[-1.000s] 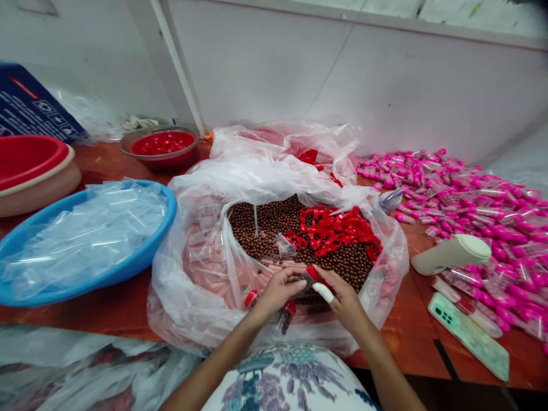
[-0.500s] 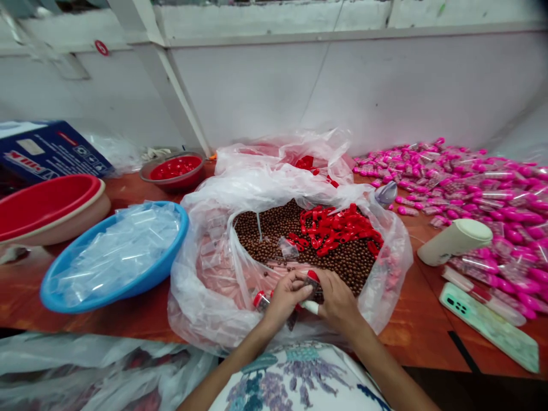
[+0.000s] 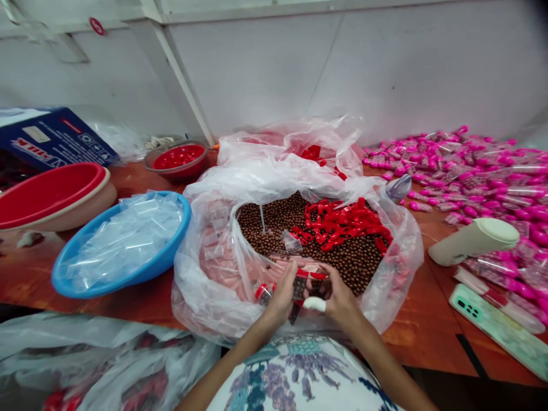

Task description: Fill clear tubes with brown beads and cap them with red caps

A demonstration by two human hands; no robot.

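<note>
Tabletop, red-brown, broad [image 3: 411, 337]. Far right: heap of clear plastic tubes with bright pink ends [image 3: 483, 188]. Centre: large translucent white plastic bag [image 3: 197, 294], rolled wide. Left: round blue plastic basin [image 3: 128, 278], filled with flat clear plastic pieces.

Within the bag: glossy brown round beads [image 3: 269, 222], loose, many; small glossy red plastic parts [image 3: 346, 222], heaped far right on the beads.

Near side: left hand [image 3: 283, 294], fingers folded round a small clear bead-filled container with a red top [image 3: 311, 274], held between the hands; right hand [image 3: 341, 297], fingers curled, part spread at its right end, firm grip or mere touch cannot be told.

Just left: small red-capped clear container [image 3: 262, 294], apparently finished.

Judged progress: held piece near completion; beads and red parts in plenty left to use.
</note>
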